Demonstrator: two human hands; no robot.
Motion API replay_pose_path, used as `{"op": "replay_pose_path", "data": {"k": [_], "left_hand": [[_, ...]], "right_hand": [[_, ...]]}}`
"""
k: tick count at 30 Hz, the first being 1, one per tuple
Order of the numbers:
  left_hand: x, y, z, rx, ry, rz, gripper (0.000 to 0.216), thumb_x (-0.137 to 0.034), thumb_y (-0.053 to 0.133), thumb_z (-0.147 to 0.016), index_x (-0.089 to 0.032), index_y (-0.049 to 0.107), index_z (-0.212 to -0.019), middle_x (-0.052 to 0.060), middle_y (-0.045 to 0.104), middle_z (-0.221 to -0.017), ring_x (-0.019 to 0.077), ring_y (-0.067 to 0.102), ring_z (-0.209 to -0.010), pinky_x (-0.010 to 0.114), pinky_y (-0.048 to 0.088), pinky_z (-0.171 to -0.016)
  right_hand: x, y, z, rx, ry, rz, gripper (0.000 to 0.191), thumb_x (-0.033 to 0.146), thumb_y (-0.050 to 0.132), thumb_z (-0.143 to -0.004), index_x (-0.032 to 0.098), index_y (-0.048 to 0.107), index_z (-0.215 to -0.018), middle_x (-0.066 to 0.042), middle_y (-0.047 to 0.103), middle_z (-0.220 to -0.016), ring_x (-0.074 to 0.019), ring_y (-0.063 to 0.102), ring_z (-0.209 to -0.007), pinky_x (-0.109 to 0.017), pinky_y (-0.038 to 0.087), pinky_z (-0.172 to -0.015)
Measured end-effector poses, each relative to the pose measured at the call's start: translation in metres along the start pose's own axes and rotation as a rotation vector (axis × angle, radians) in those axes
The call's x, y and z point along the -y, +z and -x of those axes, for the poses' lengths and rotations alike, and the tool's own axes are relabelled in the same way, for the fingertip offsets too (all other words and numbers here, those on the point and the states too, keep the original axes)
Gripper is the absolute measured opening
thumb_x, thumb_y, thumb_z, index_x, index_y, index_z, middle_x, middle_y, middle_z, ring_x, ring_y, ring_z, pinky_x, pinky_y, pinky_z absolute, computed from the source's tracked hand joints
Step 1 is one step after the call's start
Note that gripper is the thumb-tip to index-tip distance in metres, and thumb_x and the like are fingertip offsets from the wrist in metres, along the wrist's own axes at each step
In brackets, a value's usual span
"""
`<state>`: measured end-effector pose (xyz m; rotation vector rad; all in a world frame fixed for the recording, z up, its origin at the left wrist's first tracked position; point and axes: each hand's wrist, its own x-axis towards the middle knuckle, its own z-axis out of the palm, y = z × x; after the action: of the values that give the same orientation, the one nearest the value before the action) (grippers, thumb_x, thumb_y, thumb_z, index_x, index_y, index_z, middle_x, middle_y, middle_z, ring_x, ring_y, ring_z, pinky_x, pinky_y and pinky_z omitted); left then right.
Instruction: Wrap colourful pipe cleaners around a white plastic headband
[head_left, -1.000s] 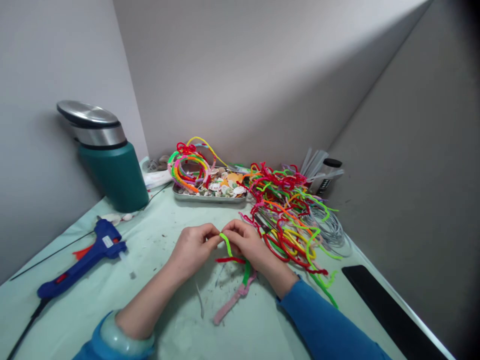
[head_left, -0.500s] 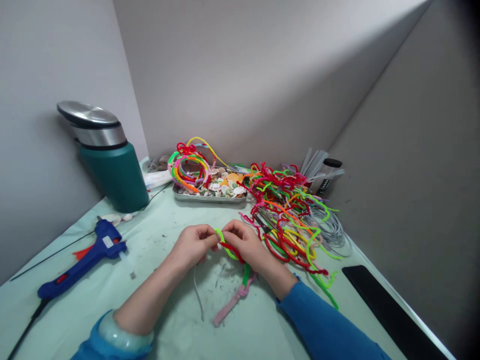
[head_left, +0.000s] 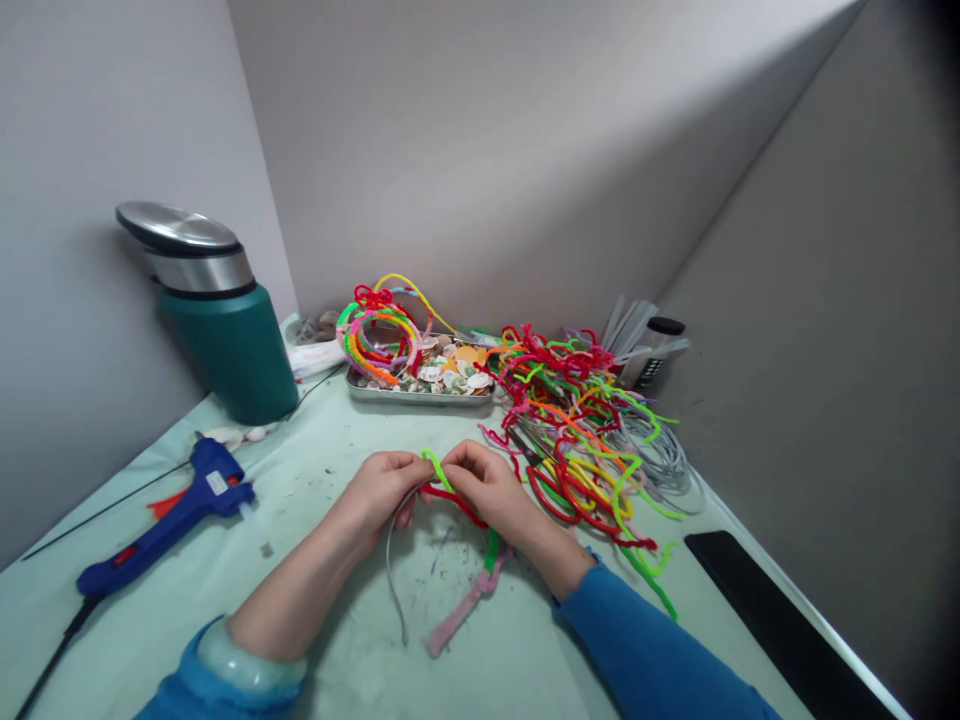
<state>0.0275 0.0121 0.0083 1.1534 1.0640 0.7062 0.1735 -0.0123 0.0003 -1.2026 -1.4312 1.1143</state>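
My left hand (head_left: 379, 490) and my right hand (head_left: 491, 490) meet over the pale green table (head_left: 315, 470), both pinched on a small bundle of pipe cleaners. A lime green pipe cleaner (head_left: 433, 466) arches between the fingertips, and a red pipe cleaner (head_left: 454, 500) runs just under it. A thin grey wire (head_left: 391, 560) hangs from my left hand toward me. A pink pipe cleaner (head_left: 457, 612) trails from under my right wrist onto the table.
A heap of mixed pipe cleaners (head_left: 577, 420) lies right of my hands, with grey wire coils (head_left: 660, 455) beyond. A metal tray (head_left: 416, 392) of shells stands behind. A blue glue gun (head_left: 169, 515) and a teal jug (head_left: 217, 320) are at left, a black slab (head_left: 780, 620) at right.
The green pipe cleaner's arch has shifted left and shrunk between my fingers. The red piece now sits higher, under the green. The grey wire has lifted and hangs from my left hand.
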Motion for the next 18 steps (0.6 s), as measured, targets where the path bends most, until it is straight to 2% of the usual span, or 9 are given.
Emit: {"op": "replay_pose_path", "data": {"k": [6,12,18], "left_hand": [[0.0048,-0.0019,-0.0034,0.014,-0.025,0.066,0.028,-0.038,0.057,-0.067,-0.013,0.052,-0.054,-0.001,0.053,-0.044,0.0047,0.032,-0.026,0.02,0.031,-0.032],[0.0051,-0.002,-0.003,0.023,-0.013,0.057,0.034,-0.042,0.054,-0.07,-0.015,0.048,-0.051,-0.006,0.039,-0.036,0.0047,0.029,-0.027,0.019,0.029,-0.032],[0.0046,0.0,-0.0006,0.023,0.015,0.06,0.04,-0.05,0.051,-0.072,-0.014,0.05,-0.054,-0.003,0.047,-0.043,0.0039,0.029,-0.027,0.02,0.028,-0.032]], "right_hand": [[0.0007,0.0001,0.0009,-0.003,0.004,-0.011,0.008,0.024,0.054,-0.073,0.016,0.053,-0.071,0.004,0.048,-0.061,-0.0088,0.041,-0.054,-0.022,0.033,-0.052],[-0.0003,-0.0001,0.0009,0.007,0.042,-0.028,0.01,0.026,0.054,-0.073,0.017,0.052,-0.071,0.006,0.043,-0.055,-0.0071,0.034,-0.048,-0.02,0.028,-0.045],[0.0009,-0.0008,0.0014,0.007,0.044,-0.014,0.01,0.027,0.054,-0.074,0.017,0.052,-0.071,0.006,0.043,-0.056,-0.0072,0.034,-0.047,-0.02,0.027,-0.044]]}}
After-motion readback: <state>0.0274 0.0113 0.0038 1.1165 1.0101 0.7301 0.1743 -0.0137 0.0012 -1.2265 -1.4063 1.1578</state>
